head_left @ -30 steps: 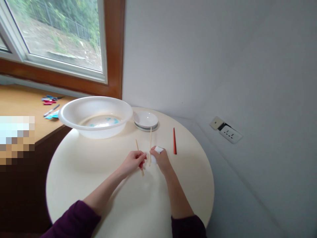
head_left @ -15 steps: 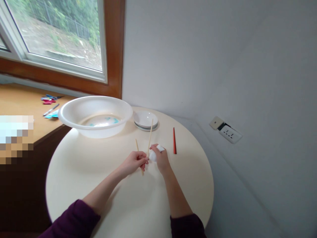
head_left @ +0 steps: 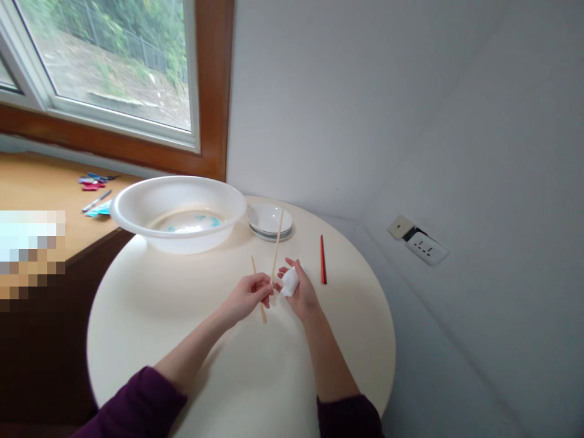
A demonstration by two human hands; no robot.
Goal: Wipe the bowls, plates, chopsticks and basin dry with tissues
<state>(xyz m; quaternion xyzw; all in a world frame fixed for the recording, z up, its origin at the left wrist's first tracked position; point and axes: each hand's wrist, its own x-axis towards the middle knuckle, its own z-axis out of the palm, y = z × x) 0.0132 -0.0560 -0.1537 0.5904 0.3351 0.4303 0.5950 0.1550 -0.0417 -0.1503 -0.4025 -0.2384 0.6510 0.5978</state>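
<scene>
My left hand (head_left: 255, 291) is closed, pinching the lower end of a light wooden chopstick (head_left: 277, 243) that points up and away. A second light wooden chopstick (head_left: 263, 314) passes behind the same hand; whether it rests on the table or is held too, I cannot tell. Close beside it, my right hand (head_left: 303, 295) is turned palm inward, its fingers curled around a crumpled white tissue or cloth (head_left: 290, 282). To the right of that hand lies a pair of red chopsticks (head_left: 323, 258), side by side on the table.
A wide white plastic basin (head_left: 177, 240) stands at the table's back left. Next to it are stacked white dishes (head_left: 262, 216). The round cream table (head_left: 150, 316) meets a wooden desk (head_left: 41, 176) holding scissors, a pen and a blue packet. A wall socket (head_left: 426, 246) is on the right.
My right hand has rolled its palm inward and loosened its fingers, showing more of the white wad. The wad has come away from the chopstick's side a little. My left hand keeps its pinch.
</scene>
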